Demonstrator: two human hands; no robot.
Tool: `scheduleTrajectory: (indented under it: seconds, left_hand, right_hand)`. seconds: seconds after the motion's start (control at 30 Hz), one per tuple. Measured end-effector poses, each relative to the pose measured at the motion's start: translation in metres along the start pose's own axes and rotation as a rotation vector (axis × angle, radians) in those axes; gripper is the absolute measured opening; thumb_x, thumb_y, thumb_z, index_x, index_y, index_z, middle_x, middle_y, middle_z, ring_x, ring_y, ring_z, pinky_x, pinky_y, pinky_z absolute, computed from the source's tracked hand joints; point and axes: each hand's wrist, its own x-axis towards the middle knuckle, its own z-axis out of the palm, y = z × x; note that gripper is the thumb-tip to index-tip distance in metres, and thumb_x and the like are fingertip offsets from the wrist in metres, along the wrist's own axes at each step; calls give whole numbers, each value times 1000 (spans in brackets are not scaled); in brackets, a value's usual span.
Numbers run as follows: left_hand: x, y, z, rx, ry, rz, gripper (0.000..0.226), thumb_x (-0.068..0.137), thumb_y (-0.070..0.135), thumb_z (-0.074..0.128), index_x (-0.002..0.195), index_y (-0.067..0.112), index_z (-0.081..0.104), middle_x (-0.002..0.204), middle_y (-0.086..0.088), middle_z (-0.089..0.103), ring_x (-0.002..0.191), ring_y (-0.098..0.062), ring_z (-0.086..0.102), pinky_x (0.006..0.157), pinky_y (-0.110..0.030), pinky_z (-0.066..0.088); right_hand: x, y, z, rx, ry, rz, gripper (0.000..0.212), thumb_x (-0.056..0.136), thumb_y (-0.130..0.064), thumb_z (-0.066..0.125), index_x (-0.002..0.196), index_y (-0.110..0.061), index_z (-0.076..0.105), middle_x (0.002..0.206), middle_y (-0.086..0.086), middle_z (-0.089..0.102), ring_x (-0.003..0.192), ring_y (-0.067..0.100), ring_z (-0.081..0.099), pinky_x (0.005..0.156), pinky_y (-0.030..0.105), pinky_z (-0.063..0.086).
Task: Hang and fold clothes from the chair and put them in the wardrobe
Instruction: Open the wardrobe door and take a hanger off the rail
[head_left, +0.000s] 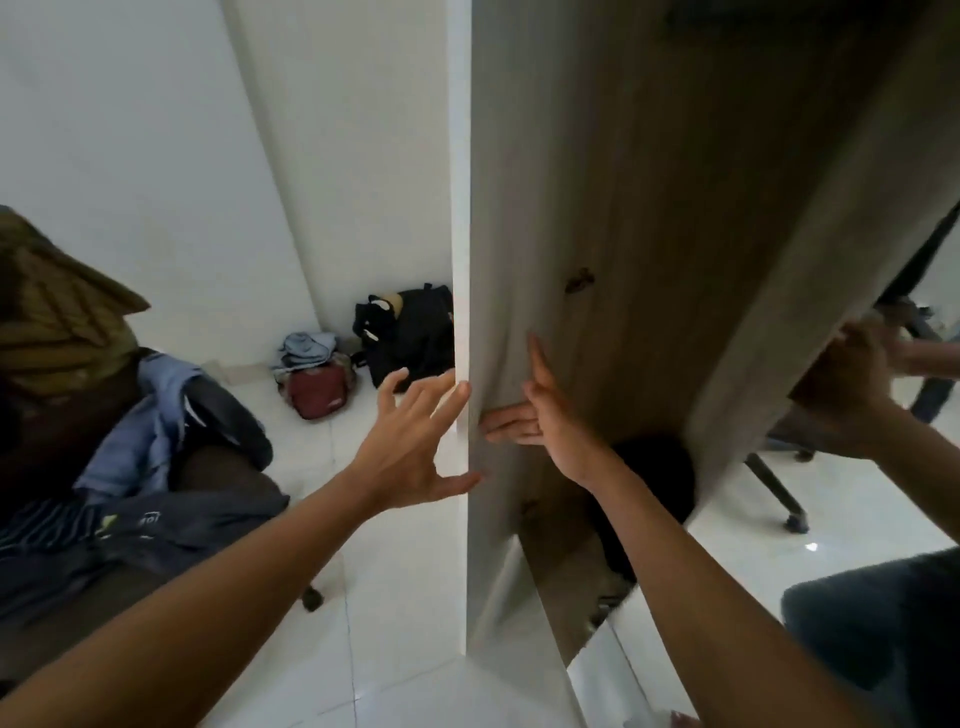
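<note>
Left hand (410, 441), fingers spread wide, touches the wardrobe door (623, 208) edge. Right hand (558, 421) presses flat against it. Print on the dark garment (156, 525) left of it is illegible.

Tiled floor (405, 597), black backpack (410, 332), maroon bag (317, 392), chair (223, 473) under clothes (150, 415)

One camera sits on the person's head. It looks forward and down, very close to the wardrobe door (597, 208) in the middle. Its wide view also takes in the chair (218, 475) at the left and the floor (395, 597).
</note>
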Motion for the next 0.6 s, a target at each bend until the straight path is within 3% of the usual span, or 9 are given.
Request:
scheduleTrajectory:
  seconds: [0.13, 0.23, 0.33, 0.43, 0.5, 0.6]
  left_hand:
    - [0, -32, -22, 182, 37, -151, 114, 68, 72, 72, 152, 22, 13, 140, -12, 47, 126, -31, 44, 110, -65, 26]
    - [6, -58, -30, 279, 22, -298, 122, 66, 73, 73, 156, 28, 4, 147, -9, 32, 130, -34, 41, 111, -65, 23]
    - [16, -84, -30, 360, 8, -420, 126, 62, 71, 76, 157, 29, 6, 155, -11, 18, 139, -36, 27, 111, -69, 19]
    - [25, -114, -20, 393, 1, -510, 131, 61, 67, 81, 159, 29, 4, 164, -13, -5, 151, -41, 3, 115, -69, 7]
    - [33, -134, -14, 419, 29, -542, 134, 61, 61, 85, 159, 29, 0, 164, -12, -18, 151, -43, -10, 116, -68, -1]
    - [58, -163, -7, 449, 72, -521, 131, 65, 54, 86, 159, 30, -3, 161, -10, -31, 148, -42, -21, 114, -69, -8]
  right_hand:
    - [60, -13, 17, -76, -56, -117, 62, 104, -48, 28, 155, -45, -7, 132, 8, 63, 97, 12, 73, 85, 25, 57]
    - [104, -13, 24, -126, -49, -151, 58, 109, -38, 25, 155, -45, -9, 129, 9, 64, 97, 15, 72, 94, 34, 56]
    - [138, -7, 33, -165, -32, -179, 59, 103, -49, 28, 149, -58, -8, 134, 5, 61, 100, 14, 71, 97, 38, 55]
    - [170, 0, 31, -181, 51, -159, 63, 86, -63, 31, 132, -79, -8, 107, 3, 72, 95, 19, 72, 97, 49, 53]
    - [189, -3, 24, -230, 107, -157, 70, 86, -61, 37, 138, -74, -8, 89, 8, 72, 85, 26, 70, 92, 50, 53]
    - [214, -6, 10, -391, 139, -184, 83, 96, -39, 56, 150, -57, -4, 93, 18, 67, 87, 28, 68, 90, 49, 53]
